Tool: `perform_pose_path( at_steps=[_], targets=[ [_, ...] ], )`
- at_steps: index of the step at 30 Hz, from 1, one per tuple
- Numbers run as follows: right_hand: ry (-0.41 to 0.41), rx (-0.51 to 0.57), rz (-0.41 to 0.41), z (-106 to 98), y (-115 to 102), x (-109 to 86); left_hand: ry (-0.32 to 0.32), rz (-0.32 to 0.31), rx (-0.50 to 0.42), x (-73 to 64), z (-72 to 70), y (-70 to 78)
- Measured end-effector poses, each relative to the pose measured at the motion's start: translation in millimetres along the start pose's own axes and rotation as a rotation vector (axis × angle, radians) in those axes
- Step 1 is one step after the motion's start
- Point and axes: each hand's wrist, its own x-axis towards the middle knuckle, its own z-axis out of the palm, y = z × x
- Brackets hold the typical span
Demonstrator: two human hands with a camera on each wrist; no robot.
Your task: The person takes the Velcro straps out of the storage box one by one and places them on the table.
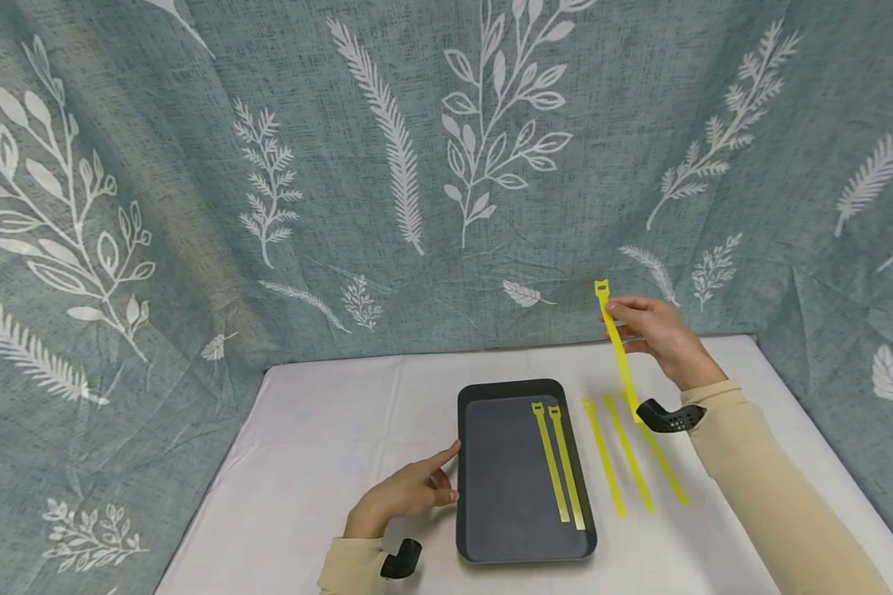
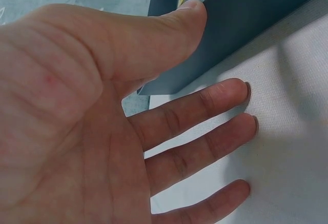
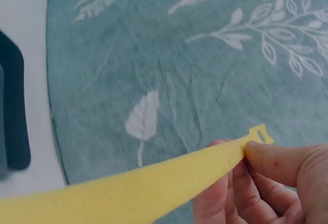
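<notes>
The head camera is looking forward and down over the table (image 1: 335,438) to the curtain (image 1: 327,215) along its far edge. Close up, left wrist is facing the left hand (image 1: 402,496) and tray (image 1: 494,475), right wrist the right hand (image 1: 658,335) and curtain; all are sharing the tray.

The right wrist view crops the held yellow strap (image 3: 138,190) and dark tray (image 3: 14,106).

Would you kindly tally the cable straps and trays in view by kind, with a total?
Yellow cable straps: 6 (1 in the right hand, 2 in the tray, 3 on the white tablecloth)
Dark rectangular tray: 1
Total: 7
</notes>
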Motion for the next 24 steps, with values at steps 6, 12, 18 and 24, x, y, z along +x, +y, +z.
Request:
perform_pose_path(
  at_steps=[6, 12, 18, 24],
  targets=[
    [0.041, -0.064, 0.015, -26.5, 9.0, -6.9, -0.008, 0.004, 0.003, 2.2, 2.4, -0.3],
    [0.058, -0.083, 0.073, -41.1, 25.5, -10.1, -0.001, -0.006, 0.010, -1.8, -0.8, -0.8],
    [0.063, -0.104, 0.127, -52.0, 48.4, -12.3, -0.005, 0.008, 0.004, -1.5, -0.2, -1.2],
    [0.050, -0.123, 0.186, -57.2, 70.3, -14.2, 0.002, 0.012, 0.009, -0.6, 1.1, -2.7]
  ],
)
